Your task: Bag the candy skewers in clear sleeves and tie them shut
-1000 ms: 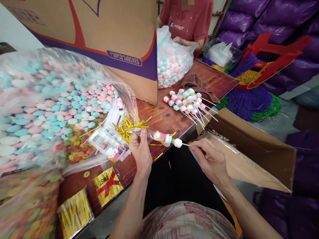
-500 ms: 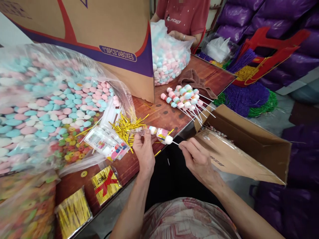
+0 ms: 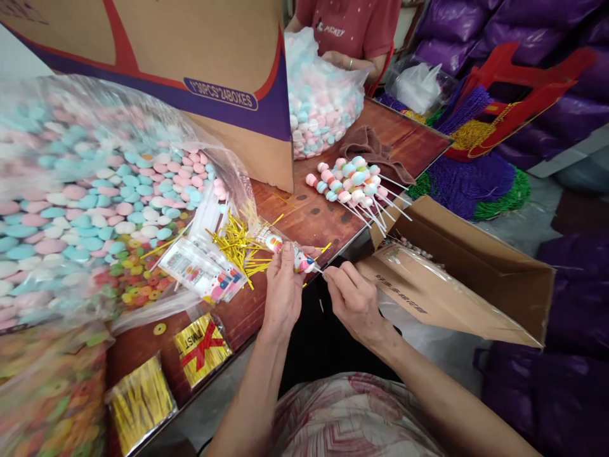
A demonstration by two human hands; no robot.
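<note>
My left hand (image 3: 284, 289) grips a clear plastic sleeve (image 3: 266, 236) with a marshmallow skewer (image 3: 301, 259) inside it, at the table's front edge. The fingertips of my right hand (image 3: 351, 298) pinch the skewer's thin white stick just right of the sleeve's mouth. Loose gold twist ties (image 3: 236, 244) lie directly left of the sleeve. A flat stack of printed sleeves (image 3: 202, 273) rests beside them.
A big clear bag of pink, blue and white marshmallows (image 3: 85, 190) fills the left. Several finished skewers (image 3: 352, 184) lie on the wooden table (image 3: 328, 222). An open carton (image 3: 457, 273) sits at right. Twist-tie packs (image 3: 202, 349) lie near. A person in red (image 3: 356, 32) works opposite.
My right hand has pushed the skewer leftwards into the sleeve; the marshmallows that stuck out a second ago now sit inside it. Both hands have drawn closer together.
</note>
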